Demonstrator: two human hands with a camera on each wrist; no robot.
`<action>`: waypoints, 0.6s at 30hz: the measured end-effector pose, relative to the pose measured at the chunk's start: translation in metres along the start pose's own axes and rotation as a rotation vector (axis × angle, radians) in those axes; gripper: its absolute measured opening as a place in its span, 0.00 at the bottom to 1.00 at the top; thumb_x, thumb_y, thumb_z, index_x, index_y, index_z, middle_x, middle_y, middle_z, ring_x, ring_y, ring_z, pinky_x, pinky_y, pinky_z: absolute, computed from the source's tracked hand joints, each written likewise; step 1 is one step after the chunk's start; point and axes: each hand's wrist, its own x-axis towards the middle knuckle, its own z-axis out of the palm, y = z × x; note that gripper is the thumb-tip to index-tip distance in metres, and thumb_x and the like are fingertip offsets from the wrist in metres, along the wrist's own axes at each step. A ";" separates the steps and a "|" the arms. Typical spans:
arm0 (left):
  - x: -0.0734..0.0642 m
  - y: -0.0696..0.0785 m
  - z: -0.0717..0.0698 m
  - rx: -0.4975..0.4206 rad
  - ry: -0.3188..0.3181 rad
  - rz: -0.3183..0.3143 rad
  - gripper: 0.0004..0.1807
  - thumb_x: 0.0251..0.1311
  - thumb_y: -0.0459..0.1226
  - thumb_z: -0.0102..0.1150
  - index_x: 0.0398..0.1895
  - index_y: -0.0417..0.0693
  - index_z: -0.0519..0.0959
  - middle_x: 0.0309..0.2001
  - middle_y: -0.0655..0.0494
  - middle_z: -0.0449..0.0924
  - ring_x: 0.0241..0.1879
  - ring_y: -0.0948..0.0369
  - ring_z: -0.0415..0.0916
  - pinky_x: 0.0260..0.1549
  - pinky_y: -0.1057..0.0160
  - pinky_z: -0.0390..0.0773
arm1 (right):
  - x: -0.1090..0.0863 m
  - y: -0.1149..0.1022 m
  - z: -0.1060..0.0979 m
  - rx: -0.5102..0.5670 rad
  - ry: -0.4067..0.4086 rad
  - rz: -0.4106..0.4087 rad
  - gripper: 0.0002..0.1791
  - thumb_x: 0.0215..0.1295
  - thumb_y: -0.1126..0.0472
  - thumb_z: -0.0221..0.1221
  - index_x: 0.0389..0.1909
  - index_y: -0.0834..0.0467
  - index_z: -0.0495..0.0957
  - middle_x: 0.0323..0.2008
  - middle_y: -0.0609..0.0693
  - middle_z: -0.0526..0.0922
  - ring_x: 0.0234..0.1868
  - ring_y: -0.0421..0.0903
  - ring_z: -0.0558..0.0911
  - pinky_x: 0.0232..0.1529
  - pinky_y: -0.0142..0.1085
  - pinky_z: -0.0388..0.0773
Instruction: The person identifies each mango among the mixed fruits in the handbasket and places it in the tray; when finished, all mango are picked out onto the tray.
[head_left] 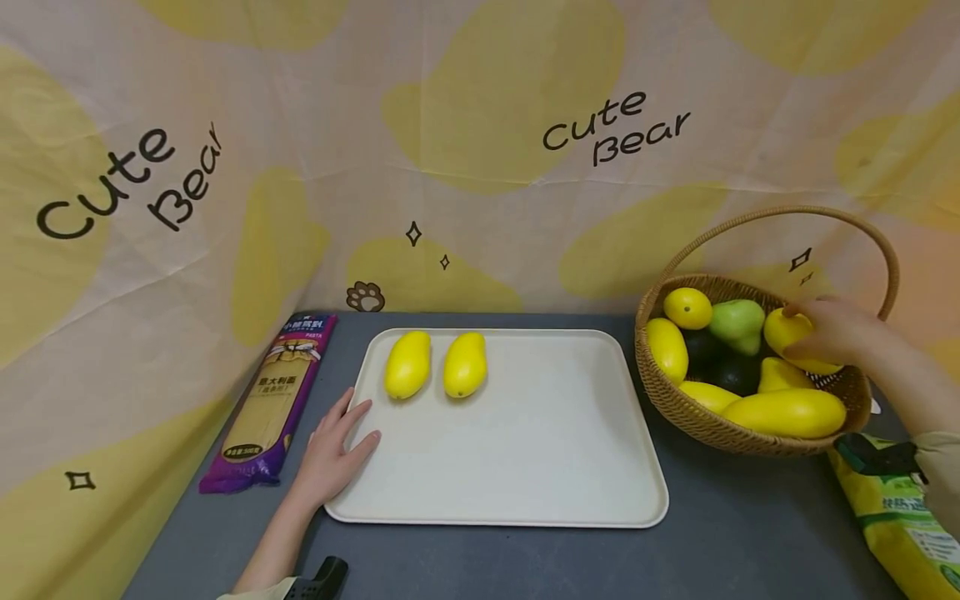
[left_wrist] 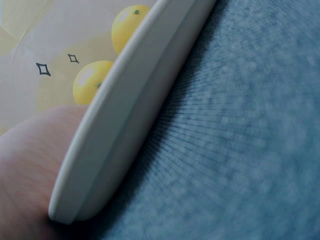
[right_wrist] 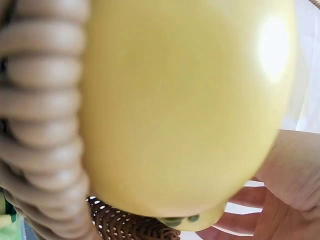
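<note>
My left hand (head_left: 335, 450) rests on the left rim of a white tray (head_left: 555, 433), its fingers spread over the edge. Two yellow mangoes (head_left: 408, 365) lie side by side at the tray's back left. Over at the right, my right hand (head_left: 843, 333) reaches into a wicker basket (head_left: 750, 437) and grips a yellow fruit (head_left: 783, 330) between thumb and fingers. In the right wrist view a large yellow surface (right_wrist: 185, 110) fills the middle beside the basket rim (right_wrist: 42, 95), with the fingers (right_wrist: 247, 197) behind it.
The basket also holds a green pear (head_left: 738, 325), dark avocados (head_left: 731, 371) and several yellow fruits, under a tall arched handle (head_left: 787, 210). A purple pasta pack (head_left: 270, 400) lies left of the tray. A green-yellow bag (head_left: 892, 517) lies at the front right.
</note>
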 end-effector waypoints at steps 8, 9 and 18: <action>0.000 0.000 0.001 0.004 0.001 -0.004 0.30 0.65 0.43 0.59 0.68 0.40 0.68 0.74 0.36 0.50 0.69 0.32 0.47 0.61 0.27 0.41 | -0.004 -0.010 -0.008 -0.007 0.059 0.002 0.35 0.53 0.57 0.69 0.53 0.77 0.69 0.50 0.80 0.71 0.49 0.76 0.70 0.45 0.65 0.68; 0.000 0.000 0.001 0.006 0.001 -0.005 0.30 0.65 0.43 0.59 0.68 0.40 0.68 0.74 0.36 0.50 0.69 0.32 0.47 0.61 0.27 0.41 | -0.005 -0.013 -0.009 -0.004 0.069 0.002 0.35 0.54 0.57 0.69 0.54 0.77 0.69 0.50 0.80 0.72 0.49 0.76 0.71 0.45 0.65 0.68; 0.001 0.001 0.002 0.013 0.004 -0.008 0.30 0.65 0.43 0.60 0.67 0.40 0.69 0.74 0.37 0.51 0.69 0.33 0.48 0.61 0.27 0.42 | -0.020 -0.045 -0.001 0.195 0.248 -0.042 0.36 0.58 0.52 0.69 0.59 0.72 0.71 0.54 0.76 0.72 0.51 0.71 0.71 0.45 0.62 0.67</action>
